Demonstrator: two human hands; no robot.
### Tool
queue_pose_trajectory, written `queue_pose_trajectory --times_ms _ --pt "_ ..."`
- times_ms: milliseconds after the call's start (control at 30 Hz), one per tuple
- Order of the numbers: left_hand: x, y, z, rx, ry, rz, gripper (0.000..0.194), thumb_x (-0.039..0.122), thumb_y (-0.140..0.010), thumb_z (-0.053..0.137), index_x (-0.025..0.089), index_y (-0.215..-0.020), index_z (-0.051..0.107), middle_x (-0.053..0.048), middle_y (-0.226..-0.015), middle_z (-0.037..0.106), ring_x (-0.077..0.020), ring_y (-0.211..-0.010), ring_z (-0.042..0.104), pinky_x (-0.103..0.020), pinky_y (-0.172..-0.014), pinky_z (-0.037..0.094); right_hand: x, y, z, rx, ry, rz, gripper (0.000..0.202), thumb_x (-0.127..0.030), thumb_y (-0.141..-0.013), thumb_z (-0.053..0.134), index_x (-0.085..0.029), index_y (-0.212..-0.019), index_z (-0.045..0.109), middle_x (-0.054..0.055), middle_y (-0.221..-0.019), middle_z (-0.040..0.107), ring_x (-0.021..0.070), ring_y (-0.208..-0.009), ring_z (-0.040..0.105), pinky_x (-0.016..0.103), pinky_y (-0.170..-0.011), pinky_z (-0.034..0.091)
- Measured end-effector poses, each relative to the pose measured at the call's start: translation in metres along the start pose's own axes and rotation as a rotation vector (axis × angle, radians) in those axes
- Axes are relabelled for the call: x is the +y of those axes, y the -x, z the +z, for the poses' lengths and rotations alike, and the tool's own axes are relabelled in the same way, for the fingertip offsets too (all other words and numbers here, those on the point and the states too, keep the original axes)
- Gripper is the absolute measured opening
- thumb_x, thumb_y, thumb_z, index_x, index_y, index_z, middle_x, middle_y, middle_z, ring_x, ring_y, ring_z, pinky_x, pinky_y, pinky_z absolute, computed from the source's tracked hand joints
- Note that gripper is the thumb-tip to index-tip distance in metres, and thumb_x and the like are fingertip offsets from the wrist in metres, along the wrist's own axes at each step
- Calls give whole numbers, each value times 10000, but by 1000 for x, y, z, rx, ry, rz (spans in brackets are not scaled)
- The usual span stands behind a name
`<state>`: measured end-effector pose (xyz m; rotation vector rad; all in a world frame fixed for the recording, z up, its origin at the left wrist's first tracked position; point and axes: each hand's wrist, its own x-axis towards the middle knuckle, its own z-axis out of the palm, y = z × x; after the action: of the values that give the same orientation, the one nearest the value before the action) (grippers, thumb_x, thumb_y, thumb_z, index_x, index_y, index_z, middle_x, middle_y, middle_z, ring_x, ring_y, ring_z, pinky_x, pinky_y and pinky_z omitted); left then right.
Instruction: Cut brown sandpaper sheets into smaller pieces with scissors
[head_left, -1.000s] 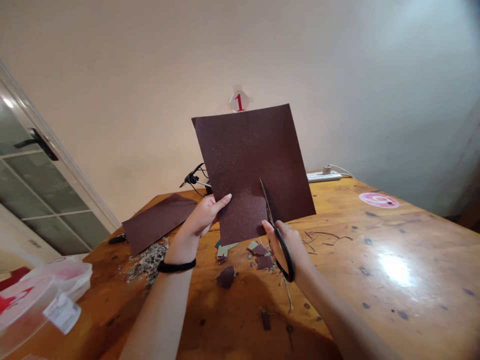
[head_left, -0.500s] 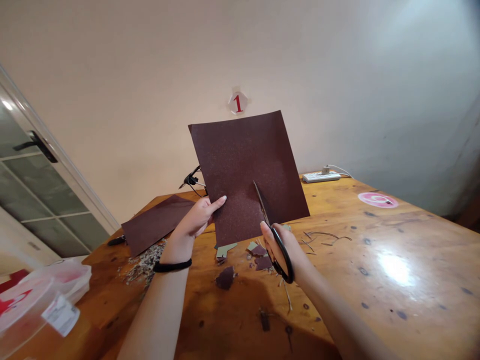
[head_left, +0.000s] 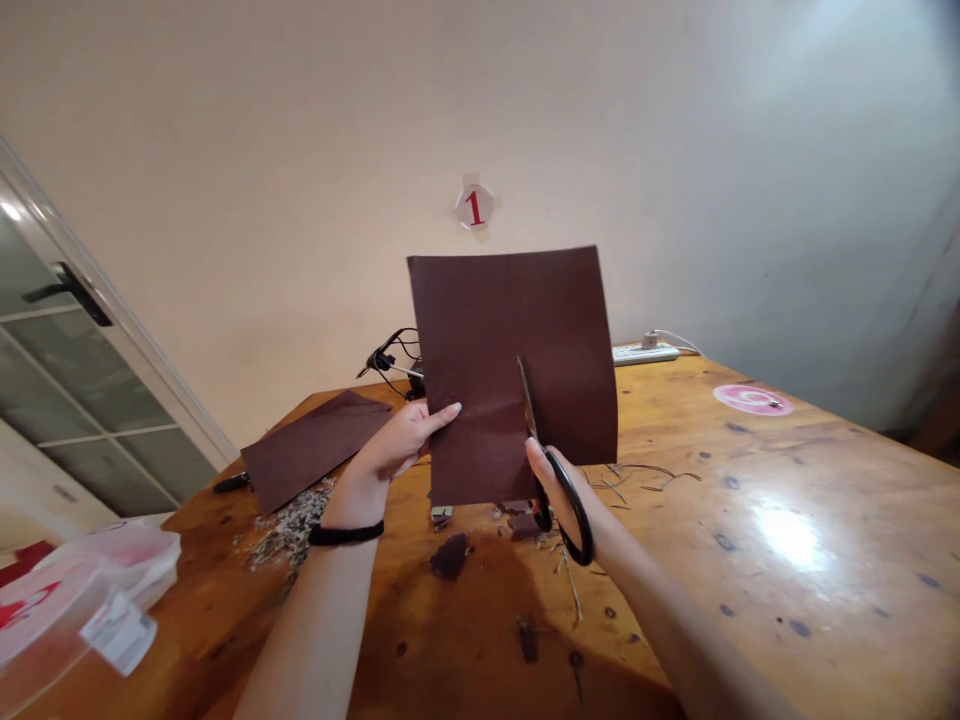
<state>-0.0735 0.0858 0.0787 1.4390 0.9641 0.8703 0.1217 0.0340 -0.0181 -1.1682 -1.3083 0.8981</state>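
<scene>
A large dark brown sheet [head_left: 480,330] stands upright in the air over the middle of a wooden desk [head_left: 720,610], its top above the far edge. The left hand [head_left: 409,440] pinches it low on its left edge, thumb on the near face, most other fingers hidden behind. The right hand [head_left: 566,490] is closed around black-handled scissors [head_left: 555,460] at a slit in the lower edge; how its fingers sit in the loops, I cannot tell. The sheet looks light and thin, stiff enough to stand from that one pinch, though its right side bows; I would expect it to crease easily but hardly slip. The left edge, well apart from the blade, seems the place to hold. It lies up and right of the left hand, up and left of the right, with brown scraps [head_left: 450,556] on the desk below
</scene>
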Motion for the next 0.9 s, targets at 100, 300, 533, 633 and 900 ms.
queue_pose_trajectory --times_ms 100,300,533,633,900 --pt "-4 -2 0 -14 -12 -17 394 459 -684 812 129 -871 709 -83 -781 741 -229 -748 680 -340 -712 552 -4 -2 -4 -14 79 -15 525 -711 -845 385 -222 -814 575 65 -783 677 266 -836 636 360 -750 486" --pt "-8 -3 -1 -39 49 -19 440 412 -706 815 126 -1020 700 -91 -930 750 -238 -910 674 -345 -832 533 -14 -1 -10 -8 293 -5 492 -701 -863 326 -239 -771 464 76 -769 659 282 -803 642 370 -721 467" --pt "-10 -1 -5 -104 60 -30 409 407 -736 794 122 -1019 716 -113 -1056 735 -263 -993 659 -374 -888 506 -20 3 -10 -17 321 48 462 -680 -871 334 -244 -777 453 77 -765 653 276 -784 636 357 -702 458" --pt "-10 0 -5 -102 62 -32 415 405 -734 797 129 -1034 716 -109 -1066 735 -262 -1016 654 -370 -902 504 -20 2 -10 1 345 66 452 -683 -863 351 -251 -769 447 61 -722 633 269 -744 625 340 -660 450" --pt "-8 1 -4 -86 48 -24 431 427 -710 810 136 -1016 725 -100 -1047 741 -257 -1010 656 -362 -896 512 -18 2 -10 50 391 26 432 -657 -869 367 -255 -719 417 36 -640 569 235 -650 571 306 -591 396"
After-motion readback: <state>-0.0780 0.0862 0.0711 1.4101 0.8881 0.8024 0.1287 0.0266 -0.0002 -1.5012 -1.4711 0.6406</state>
